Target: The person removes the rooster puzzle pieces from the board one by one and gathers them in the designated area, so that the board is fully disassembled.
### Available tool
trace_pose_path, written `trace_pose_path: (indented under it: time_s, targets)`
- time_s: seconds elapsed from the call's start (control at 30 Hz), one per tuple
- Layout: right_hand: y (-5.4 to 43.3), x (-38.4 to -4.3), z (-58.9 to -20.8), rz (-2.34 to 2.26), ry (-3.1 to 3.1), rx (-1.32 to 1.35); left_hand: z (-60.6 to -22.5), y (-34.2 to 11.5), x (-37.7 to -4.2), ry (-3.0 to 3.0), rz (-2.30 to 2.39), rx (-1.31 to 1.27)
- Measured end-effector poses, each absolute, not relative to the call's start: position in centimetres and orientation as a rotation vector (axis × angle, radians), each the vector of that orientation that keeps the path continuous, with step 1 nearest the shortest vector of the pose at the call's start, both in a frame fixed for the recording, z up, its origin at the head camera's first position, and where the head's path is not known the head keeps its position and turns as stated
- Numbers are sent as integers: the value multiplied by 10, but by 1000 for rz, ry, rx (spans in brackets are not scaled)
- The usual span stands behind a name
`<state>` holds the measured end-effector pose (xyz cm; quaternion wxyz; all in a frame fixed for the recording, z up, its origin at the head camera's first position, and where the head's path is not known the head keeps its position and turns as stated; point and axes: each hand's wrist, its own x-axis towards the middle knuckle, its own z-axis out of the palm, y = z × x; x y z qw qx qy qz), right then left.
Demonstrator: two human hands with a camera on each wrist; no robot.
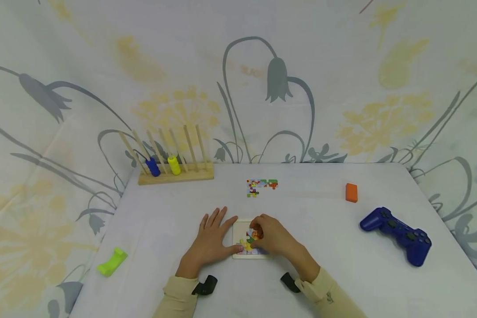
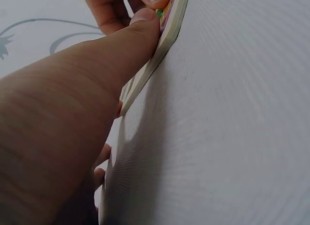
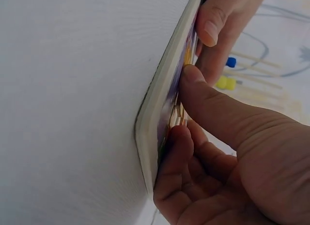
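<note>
A small square puzzle tray [image 1: 239,229] with a pale rim lies on the white cloth, its lower part filled with colourful pieces. My left hand [image 1: 211,242] rests at its left side, fingers spread and thumb on the lower left corner. Over the tray's right half, my right hand [image 1: 276,234] has curled fingers and pinches a puzzle piece [image 1: 258,230] between thumb and fingers; most of that piece is hidden. In the right wrist view the thumb and forefinger are close against the picture side of the tray [image 3: 154,123]. Beyond the tray lie joined puzzle pieces [image 1: 253,184] in a corner shape.
A wooden peg rack [image 1: 183,176] with blue and yellow beads stands at the back left. To the right are an orange block [image 1: 351,193] and a blue game controller [image 1: 397,234]. A lime-green object [image 1: 112,262] lies near the left edge. Patterned cloth hangs behind.
</note>
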<state>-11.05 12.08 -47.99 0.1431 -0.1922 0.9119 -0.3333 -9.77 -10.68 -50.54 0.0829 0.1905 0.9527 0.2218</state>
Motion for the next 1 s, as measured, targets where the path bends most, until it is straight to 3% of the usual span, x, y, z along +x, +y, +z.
trace_pose_path:
  time_s: [0.37,1.0]
  targets:
    - [127,-110,-482,-971,2622,-583,-499,-106,-97,2836,695,575]
    - [131,-106,-480,-866,2700,-874,-506,-107,-100,2848,674,574]
